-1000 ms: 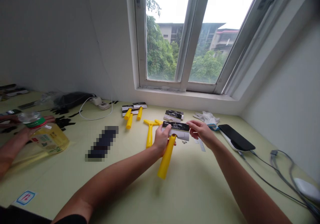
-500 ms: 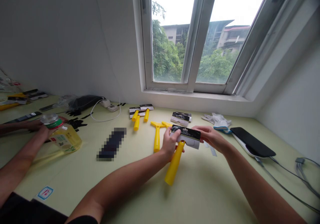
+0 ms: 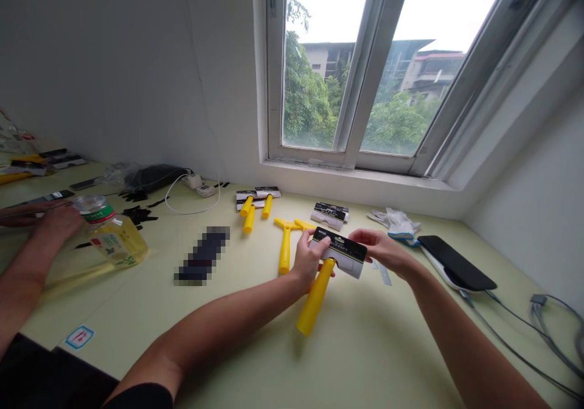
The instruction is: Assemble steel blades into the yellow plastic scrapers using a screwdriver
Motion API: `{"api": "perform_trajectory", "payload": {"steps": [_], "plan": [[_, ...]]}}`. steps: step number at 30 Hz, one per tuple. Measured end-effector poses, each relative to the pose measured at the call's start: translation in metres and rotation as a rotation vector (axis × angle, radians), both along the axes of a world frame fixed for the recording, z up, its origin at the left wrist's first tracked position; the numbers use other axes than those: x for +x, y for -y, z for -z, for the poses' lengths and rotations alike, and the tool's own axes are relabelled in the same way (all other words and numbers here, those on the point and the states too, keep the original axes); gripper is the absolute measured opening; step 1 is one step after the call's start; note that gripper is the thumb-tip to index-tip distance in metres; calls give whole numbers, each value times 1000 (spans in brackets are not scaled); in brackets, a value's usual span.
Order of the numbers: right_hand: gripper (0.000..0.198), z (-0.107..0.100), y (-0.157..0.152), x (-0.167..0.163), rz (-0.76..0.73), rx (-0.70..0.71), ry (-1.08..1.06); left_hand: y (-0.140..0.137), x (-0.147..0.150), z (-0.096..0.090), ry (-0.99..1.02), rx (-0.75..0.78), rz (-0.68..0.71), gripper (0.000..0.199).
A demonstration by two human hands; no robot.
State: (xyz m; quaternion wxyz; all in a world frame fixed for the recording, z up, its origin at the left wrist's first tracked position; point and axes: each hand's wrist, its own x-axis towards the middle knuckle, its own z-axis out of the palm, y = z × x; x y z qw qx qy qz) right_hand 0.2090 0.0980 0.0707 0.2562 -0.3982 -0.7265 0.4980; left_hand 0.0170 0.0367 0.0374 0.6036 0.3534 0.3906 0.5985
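Note:
Between my hands is a yellow-handled scraper [image 3: 316, 302] whose head is covered by a black-and-white cardboard sleeve [image 3: 343, 255]. My left hand [image 3: 311, 255] grips the sleeve's left end, thumb on its front and fingers behind near the handle. At the other end, my right hand [image 3: 382, 251] pinches the sleeve's right edge. The handle slants down toward me, above the table. Just behind my left hand lie bare yellow T-shaped scraper handles [image 3: 285, 248], one partly hidden. A few thin flat strips [image 3: 384, 273] rest below my right hand.
Several sleeved scrapers [image 3: 249, 214] lie at the back, beside a stack of cardboard sleeves [image 3: 329, 215]. White gloves [image 3: 395, 221] and a phone [image 3: 456, 262] with cables sit right. Left are a blurred-out dark object [image 3: 203, 255], a bottle of yellow liquid [image 3: 119, 238] and another person's hand [image 3: 61, 219].
My hands keep nearly the same hold on the sleeved scraper; the sleeve's front has tipped slightly. The view has shifted a little. At left, the other person's hand has moved away from the bottle.

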Motion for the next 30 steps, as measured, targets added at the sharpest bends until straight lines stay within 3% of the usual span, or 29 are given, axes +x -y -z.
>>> {"api": "perform_trajectory", "payload": {"steps": [9, 13, 15, 20, 30], "plan": [[39, 5, -6, 1, 49, 55, 103, -2, 1, 7, 12, -17, 15, 48], [40, 4, -6, -1, 79, 90, 74, -3, 0, 12, 33, -35, 19, 62], [40, 4, -7, 1, 89, 65, 67, -2, 0, 14, 58, -22, 50, 68], [42, 8, -11, 7, 46, -43, 93, 0, 2, 13, 58, 37, 141, 57], [44, 2, -4, 3, 142, -23, 56, 6, 4, 10, 15, 47, 182, 65]]}}
